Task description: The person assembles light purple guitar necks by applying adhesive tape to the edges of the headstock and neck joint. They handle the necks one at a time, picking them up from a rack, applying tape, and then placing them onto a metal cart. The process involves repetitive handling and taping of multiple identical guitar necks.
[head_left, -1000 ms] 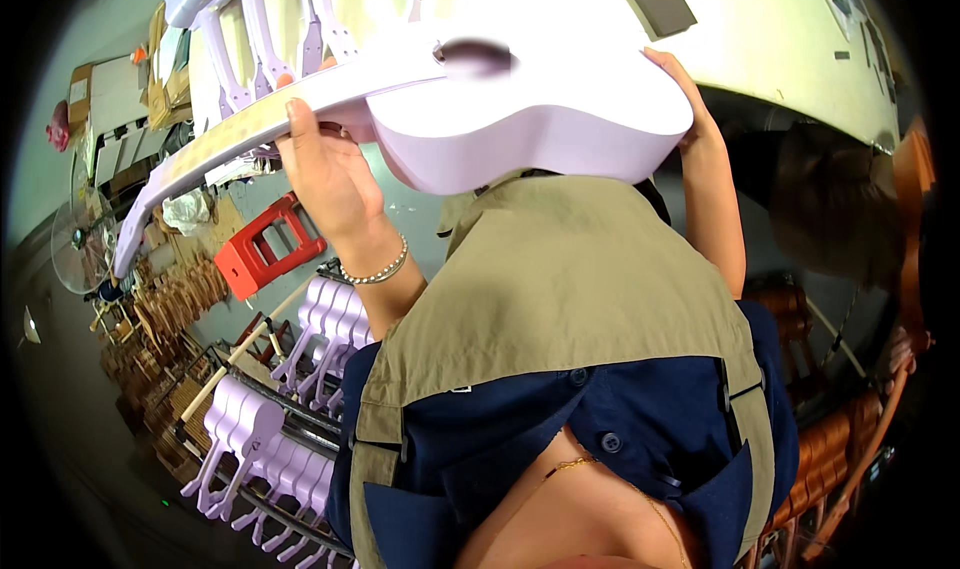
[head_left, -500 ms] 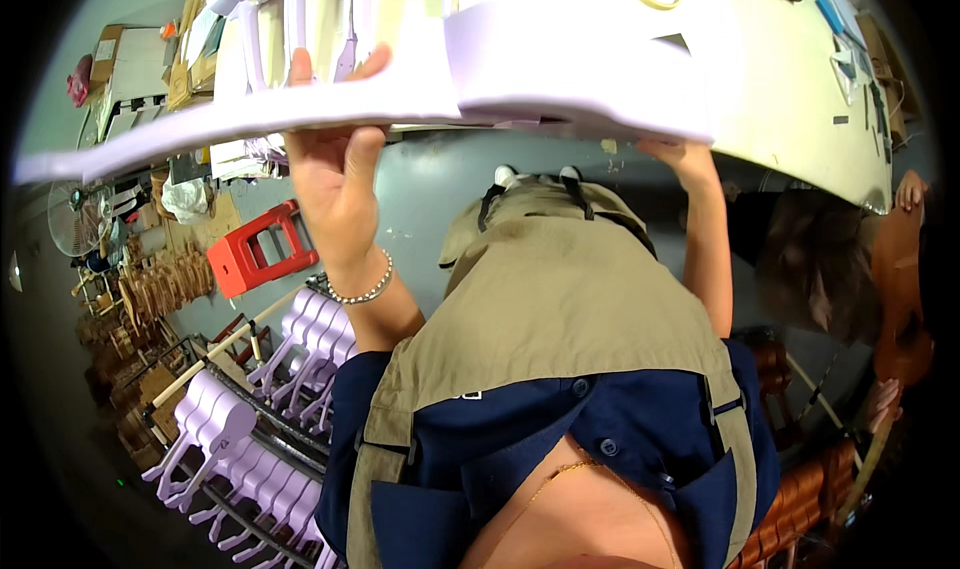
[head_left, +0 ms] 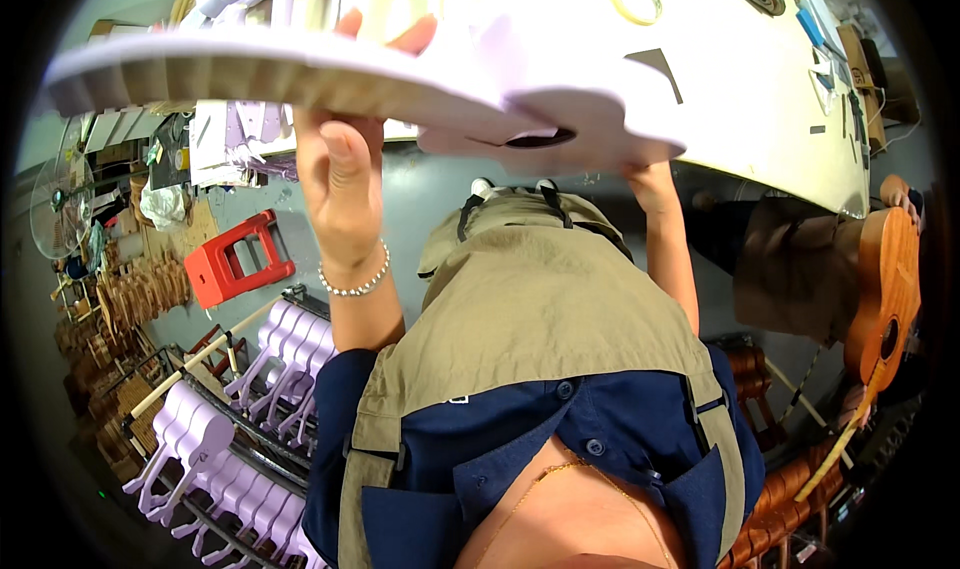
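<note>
A lavender ukulele (head_left: 560, 119) without visible strings is held up in front of me, over the table's near edge. Its neck reaches out to the left, and the fretboard side and dark sound hole face down toward me. My left hand (head_left: 340, 169) is wrapped round the neck, thumb on the near side and fingertips showing beyond it. With my right hand (head_left: 652, 184) I hold the rounded end of the body; most of those fingers are hidden behind it. Motion blurs the neck.
More lavender ukuleles lie on the pale table (head_left: 770, 99), beside a tape roll (head_left: 637, 3). A red stool (head_left: 238, 259) stands left. Racks of lavender ukuleles (head_left: 190, 429) are at lower left. At right, another person holds a brown ukulele (head_left: 885, 304). A fan (head_left: 62, 199) stands far left.
The ukulele has been tilted, so its fretboard side and sound hole now show, and its body has shifted slightly left. My hands have stayed on it. The other person's brown ukulele has come further into view.
</note>
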### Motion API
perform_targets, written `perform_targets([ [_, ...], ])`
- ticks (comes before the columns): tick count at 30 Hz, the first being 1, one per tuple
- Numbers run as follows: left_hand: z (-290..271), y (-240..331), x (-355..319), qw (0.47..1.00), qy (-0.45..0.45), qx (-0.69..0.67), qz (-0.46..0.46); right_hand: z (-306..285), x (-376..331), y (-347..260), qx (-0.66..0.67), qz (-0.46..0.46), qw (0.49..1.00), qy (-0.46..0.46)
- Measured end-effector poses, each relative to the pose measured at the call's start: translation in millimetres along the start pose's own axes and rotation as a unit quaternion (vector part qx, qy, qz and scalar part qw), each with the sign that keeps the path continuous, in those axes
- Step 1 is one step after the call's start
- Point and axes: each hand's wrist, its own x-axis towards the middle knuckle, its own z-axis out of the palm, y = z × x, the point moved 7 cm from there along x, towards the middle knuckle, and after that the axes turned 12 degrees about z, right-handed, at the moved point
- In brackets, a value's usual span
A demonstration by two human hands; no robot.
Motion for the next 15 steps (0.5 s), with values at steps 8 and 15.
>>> perform_targets([
  [8,-8.3,-14.0,31.2,0.998,0.060,0.000,0.017,35.7,-8.3,-12.6,0.258,0.244,0.934,-0.019],
  [15,-11.9,-16.3,25.3,0.988,0.091,0.123,0.002,39.8,-22.4,13.3,0.315,0.293,0.902,0.014],
])
